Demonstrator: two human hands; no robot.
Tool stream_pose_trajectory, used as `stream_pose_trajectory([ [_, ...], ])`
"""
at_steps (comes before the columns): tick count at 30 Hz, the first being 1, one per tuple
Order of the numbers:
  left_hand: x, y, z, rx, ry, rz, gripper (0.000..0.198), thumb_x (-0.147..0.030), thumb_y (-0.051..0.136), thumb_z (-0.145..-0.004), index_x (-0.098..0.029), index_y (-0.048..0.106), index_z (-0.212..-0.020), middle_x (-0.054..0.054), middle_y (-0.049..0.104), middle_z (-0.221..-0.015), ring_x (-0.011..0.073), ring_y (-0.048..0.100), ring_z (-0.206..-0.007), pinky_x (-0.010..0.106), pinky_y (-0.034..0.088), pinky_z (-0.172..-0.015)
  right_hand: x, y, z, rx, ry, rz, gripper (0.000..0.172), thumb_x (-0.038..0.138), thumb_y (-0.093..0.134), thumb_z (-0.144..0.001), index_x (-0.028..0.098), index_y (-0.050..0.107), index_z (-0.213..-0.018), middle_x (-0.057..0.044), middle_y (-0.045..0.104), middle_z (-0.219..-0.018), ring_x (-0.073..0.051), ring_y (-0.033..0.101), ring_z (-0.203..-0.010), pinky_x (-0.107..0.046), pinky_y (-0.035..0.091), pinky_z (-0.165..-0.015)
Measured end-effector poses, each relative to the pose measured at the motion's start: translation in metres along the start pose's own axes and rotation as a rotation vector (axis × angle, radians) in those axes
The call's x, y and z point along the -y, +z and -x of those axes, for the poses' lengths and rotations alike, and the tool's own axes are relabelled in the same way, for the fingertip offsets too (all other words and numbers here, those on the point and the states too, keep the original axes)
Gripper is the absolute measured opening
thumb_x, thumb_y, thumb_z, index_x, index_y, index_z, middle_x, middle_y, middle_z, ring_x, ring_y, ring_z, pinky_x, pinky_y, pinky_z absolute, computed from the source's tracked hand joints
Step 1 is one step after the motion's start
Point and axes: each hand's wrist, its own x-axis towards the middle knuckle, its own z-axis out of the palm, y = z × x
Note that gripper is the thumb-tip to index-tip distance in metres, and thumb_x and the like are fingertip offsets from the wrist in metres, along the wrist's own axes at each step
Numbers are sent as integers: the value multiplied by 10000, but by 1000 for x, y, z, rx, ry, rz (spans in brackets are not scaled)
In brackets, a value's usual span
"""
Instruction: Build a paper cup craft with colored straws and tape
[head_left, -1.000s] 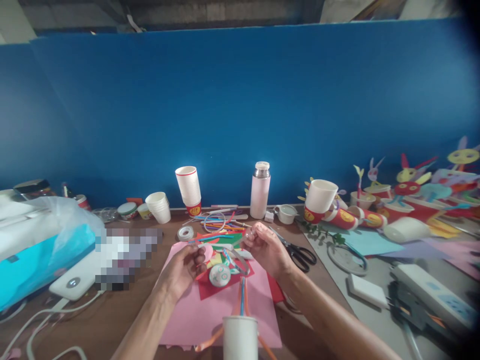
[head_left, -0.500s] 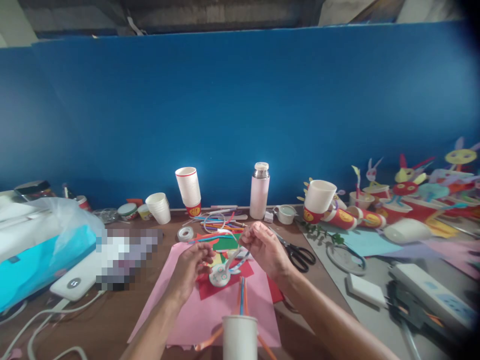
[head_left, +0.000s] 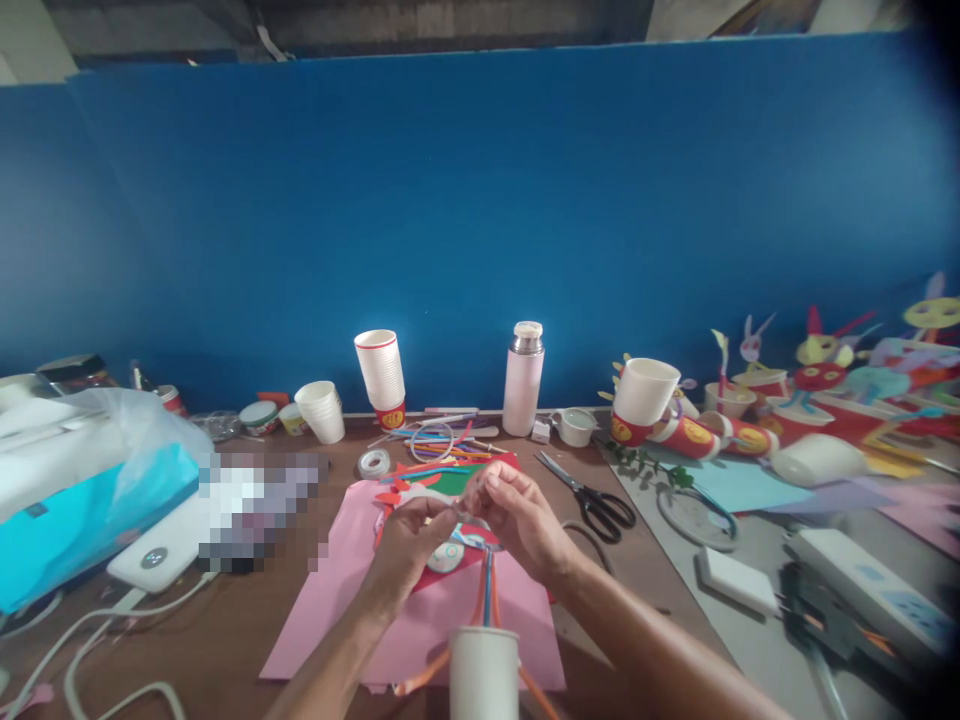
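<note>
My left hand (head_left: 411, 535) and my right hand (head_left: 514, 510) meet over the pink paper (head_left: 360, 620), thumbs and fingertips pinched close together. Whatever lies between them is too small and pale to make out. Partly under my fingers is a white paper face (head_left: 445, 556) with drawn round eyes. Close to me stands a white paper cup (head_left: 484, 675), with blue and orange strips (head_left: 487, 590) reaching out beyond it. Red and green paper pieces (head_left: 466, 482) lie behind my hands.
Black scissors (head_left: 600, 505) rest right of my hands. A tape roll (head_left: 373, 463), stacked paper cups (head_left: 380, 375) and a pink flask (head_left: 523, 385) stand behind. Cup crafts (head_left: 817, 400) crowd the right side. At left are a plastic bag (head_left: 150, 440) and a white power bank (head_left: 161, 545) with cables.
My left hand has moved right and my right hand slightly down, so their fingertips now come together. The pale strip seen hanging by my right hand is now mostly hidden.
</note>
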Motion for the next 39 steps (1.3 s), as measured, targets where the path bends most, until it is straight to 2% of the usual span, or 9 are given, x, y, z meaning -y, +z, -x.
stream_pose_trajectory([
  [3, -7, 3, 2, 18, 19, 3, 195, -303, 660, -717, -159, 663, -586, 40, 640, -699, 185, 560, -732, 261, 411, -684, -3, 2, 1, 23, 29, -33, 185, 303, 636, -770, 167, 556, -674, -5, 551, -639, -122, 496, -651, -263, 386, -689],
  [8, -4, 3, 4, 8, 3, 30, 326, -349, 612, -753, -171, 569, -483, 27, 605, -613, 177, 549, -669, 266, 401, -654, -4, 3, 2, 31, 33, -43, 186, 304, 640, -766, 161, 563, -675, -8, 559, -625, -117, 493, -613, -250, 379, -632],
  [17, 2, -2, 3, -14, -36, 151, 174, -300, 641, -735, -153, 669, -646, 28, 636, -675, 160, 542, -650, 244, 398, -645, 3, -5, -1, 26, 29, -17, 185, 295, 643, -761, 164, 557, -663, -6, 557, -624, -125, 499, -623, -265, 381, -661],
  [21, 6, -5, 1, -37, -51, 227, 171, -267, 669, -706, -150, 649, -584, 14, 604, -636, 132, 514, -592, 227, 402, -581, 8, -12, -4, -4, 20, -16, 175, 302, 641, -762, 174, 546, -689, 1, 553, -639, -115, 480, -605, -240, 370, -602],
  [32, 0, -12, -5, -122, -112, 508, 142, -234, 736, -616, -141, 637, -576, -12, 595, -592, 169, 592, -659, 272, 475, -538, 16, -39, -14, -11, 18, 52, 167, 281, 648, -755, 172, 532, -703, 9, 537, -615, -110, 467, -573, -237, 357, -568],
  [36, 2, -13, -6, -87, -159, 540, 192, -274, 733, -634, -124, 629, -572, 30, 641, -619, 191, 610, -676, 285, 485, -543, 15, -36, -13, -38, 26, 28, 181, 292, 651, -750, 173, 527, -695, 9, 536, -624, -106, 463, -568, -227, 353, -550],
  [39, 7, -13, -7, -58, -223, 542, 204, -298, 705, -675, -121, 628, -607, 60, 674, -679, 164, 600, -623, 274, 480, -532, 15, -30, -10, -38, 31, -7, 176, 292, 647, -753, 175, 528, -699, 5, 547, -643, -106, 470, -576, -225, 354, -550],
])
